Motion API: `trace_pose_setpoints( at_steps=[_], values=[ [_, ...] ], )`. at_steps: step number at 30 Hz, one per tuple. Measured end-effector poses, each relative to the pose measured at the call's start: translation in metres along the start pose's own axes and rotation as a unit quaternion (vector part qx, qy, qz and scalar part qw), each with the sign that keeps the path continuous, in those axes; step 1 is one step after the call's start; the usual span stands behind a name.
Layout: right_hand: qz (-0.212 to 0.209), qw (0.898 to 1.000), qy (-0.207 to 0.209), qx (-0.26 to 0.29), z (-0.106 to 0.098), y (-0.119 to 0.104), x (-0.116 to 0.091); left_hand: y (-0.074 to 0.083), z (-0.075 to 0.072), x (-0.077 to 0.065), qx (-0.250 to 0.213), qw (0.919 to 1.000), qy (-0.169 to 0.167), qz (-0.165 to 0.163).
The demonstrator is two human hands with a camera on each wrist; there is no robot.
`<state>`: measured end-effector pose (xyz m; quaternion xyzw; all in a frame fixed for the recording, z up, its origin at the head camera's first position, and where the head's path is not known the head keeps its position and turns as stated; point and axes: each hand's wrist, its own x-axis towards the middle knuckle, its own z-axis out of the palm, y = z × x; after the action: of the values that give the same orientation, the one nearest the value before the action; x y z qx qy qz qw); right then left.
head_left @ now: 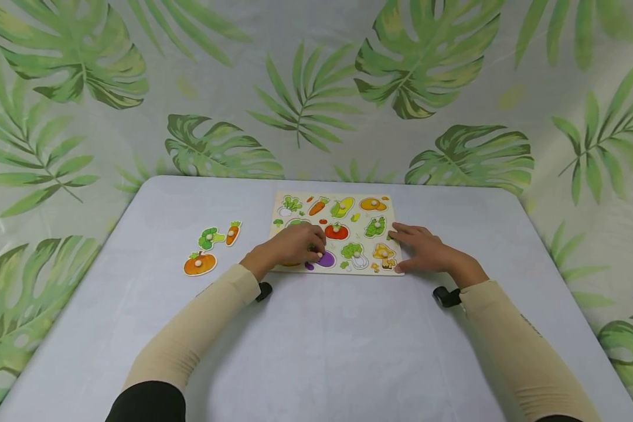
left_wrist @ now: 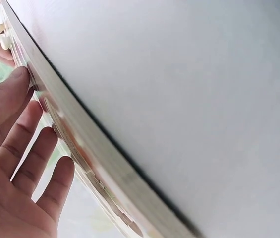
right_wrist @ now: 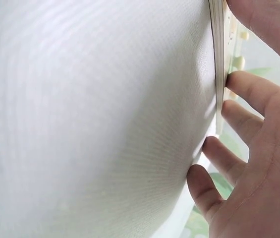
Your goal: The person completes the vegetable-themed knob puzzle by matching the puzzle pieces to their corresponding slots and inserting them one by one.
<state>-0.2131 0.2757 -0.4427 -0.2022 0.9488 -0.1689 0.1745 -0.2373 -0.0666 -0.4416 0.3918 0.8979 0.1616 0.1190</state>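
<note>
A wooden vegetable puzzle board [head_left: 343, 272] lies on the table, with knobbed pieces such as a tomato [head_left: 336, 232], a corn [head_left: 342, 207] and a mushroom [head_left: 384, 255] on it. Over its front left part, my left hand [head_left: 297, 243] pinches the purple eggplant piece [head_left: 326, 259] by its knob, thumb and forefinger together. Its other fingers spread loosely in the left wrist view, and part of the board is hidden beneath it. At the board's right edge my right hand [head_left: 424, 249] rests with spread fingers, thumb at the front corner; fingertips [right_wrist: 236, 79] touch the edge in the right wrist view.
Left of the board, three loose pieces lie on the white tablecloth [head_left: 327, 346]: a pumpkin [head_left: 199, 264], a broccoli [head_left: 208, 238] and a carrot [head_left: 233, 233]. A leaf-patterned curtain [head_left: 316, 158] hangs behind the table.
</note>
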Motion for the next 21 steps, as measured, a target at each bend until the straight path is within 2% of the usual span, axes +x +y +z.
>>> trace_pose_setpoints(
  at_steps=[9, 14, 17, 21],
  values=[
    [0.001, 1.000, -0.001, 0.001, 0.000, -0.002, -0.001, 0.003, -0.001, -0.003, -0.013, 0.9999, -0.007, -0.004],
    [0.000, 1.000, -0.001, 0.000, 0.000, -0.003, -0.001, 0.000, -0.009, -0.009, -0.027, 0.9995, -0.016, -0.005],
    [0.000, 1.000, -0.002, -0.001, 0.000, -0.003, -0.002, -0.010, -0.019, -0.021, -0.042, 0.9989, 0.003, -0.022],
    [0.000, 1.000, -0.002, -0.005, -0.001, -0.002, -0.002, -0.032, -0.038, -0.045, -0.079, 0.9942, 0.059, -0.042]
  ],
)
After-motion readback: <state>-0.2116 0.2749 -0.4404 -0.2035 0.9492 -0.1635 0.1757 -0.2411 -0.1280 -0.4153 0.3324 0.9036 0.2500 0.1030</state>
